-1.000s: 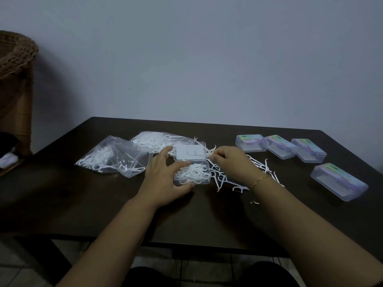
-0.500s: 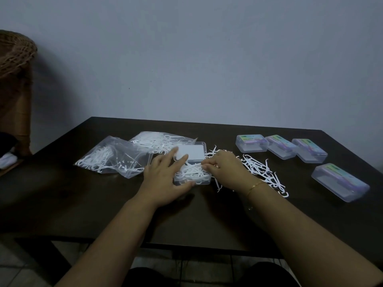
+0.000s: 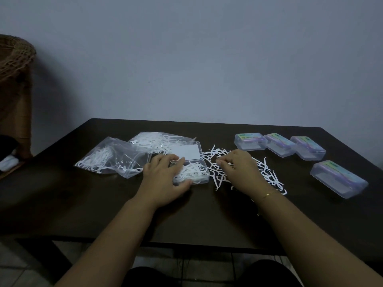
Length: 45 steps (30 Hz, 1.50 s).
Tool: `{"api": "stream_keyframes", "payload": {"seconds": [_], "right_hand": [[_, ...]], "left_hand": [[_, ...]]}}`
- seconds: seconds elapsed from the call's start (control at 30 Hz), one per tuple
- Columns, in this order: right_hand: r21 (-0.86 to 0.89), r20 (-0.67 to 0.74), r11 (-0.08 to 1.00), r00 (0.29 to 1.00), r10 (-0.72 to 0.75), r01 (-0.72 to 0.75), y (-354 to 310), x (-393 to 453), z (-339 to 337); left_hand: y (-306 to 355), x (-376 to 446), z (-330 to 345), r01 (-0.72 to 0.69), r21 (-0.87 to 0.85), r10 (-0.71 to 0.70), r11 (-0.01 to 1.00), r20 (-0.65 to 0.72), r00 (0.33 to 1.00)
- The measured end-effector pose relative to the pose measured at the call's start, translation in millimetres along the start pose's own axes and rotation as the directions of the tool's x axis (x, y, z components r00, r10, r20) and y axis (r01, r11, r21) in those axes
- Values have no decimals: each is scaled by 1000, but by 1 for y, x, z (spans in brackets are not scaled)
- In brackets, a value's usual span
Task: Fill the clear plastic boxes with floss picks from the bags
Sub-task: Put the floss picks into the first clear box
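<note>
An open clear plastic box [image 3: 200, 175] holding white floss picks sits mid-table, its lid [image 3: 186, 152] laid back behind it. My left hand [image 3: 163, 179] grips the box, thumb on the front wall and fingers at the back left. Loose floss picks [image 3: 269, 175] lie scattered just right of the box. Over that pile is my right hand [image 3: 242, 170], fingers curled and fingertips pinching picks at the pile's left side. Two clear bags of picks [image 3: 112, 158] [image 3: 153, 141] lie to the left of the box.
Three closed clear boxes with coloured labels [image 3: 249, 141] [image 3: 279, 144] [image 3: 307, 148] stand in a row at the back right, and a fourth closed box [image 3: 337, 179] sits nearer on the right. The dark table [image 3: 186, 220] meets a wall. A wicker stand [image 3: 14, 56] is far left.
My right hand went from the pile to the open box and has now moved back right onto the loose picks. My left hand kept its grip on the box.
</note>
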State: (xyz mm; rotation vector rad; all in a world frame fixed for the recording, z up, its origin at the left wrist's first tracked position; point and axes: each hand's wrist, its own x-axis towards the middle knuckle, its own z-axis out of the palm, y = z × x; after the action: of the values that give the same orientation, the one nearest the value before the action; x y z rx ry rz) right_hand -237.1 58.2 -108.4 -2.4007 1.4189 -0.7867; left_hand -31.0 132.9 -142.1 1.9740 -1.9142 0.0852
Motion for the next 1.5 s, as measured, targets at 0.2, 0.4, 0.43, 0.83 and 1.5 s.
{"api": "stream_keyframes", "payload": {"seconds": [0.2,0.4,0.43,0.83,1.5], "right_hand": [[-167,-26,979,993,114,-116,30,-27,-23],[-223,8,947,971,238,-231,54,-58,-46],[-228,24,942,966,259,-247,58,-63,-48],[-233,43,935,957,286,-269,75,-92,-48],[-250,59,964,992,112,-94,71,-68,-30]], "left_hand": [[8,-3,-1,-54,-21,49,998,-185,982],[50,-12,12,-276,38,270,960,-382,884],[61,-15,13,-249,17,239,968,-353,905],[124,3,25,180,129,-186,975,32,982],[132,4,29,161,21,-162,987,94,982]]}}
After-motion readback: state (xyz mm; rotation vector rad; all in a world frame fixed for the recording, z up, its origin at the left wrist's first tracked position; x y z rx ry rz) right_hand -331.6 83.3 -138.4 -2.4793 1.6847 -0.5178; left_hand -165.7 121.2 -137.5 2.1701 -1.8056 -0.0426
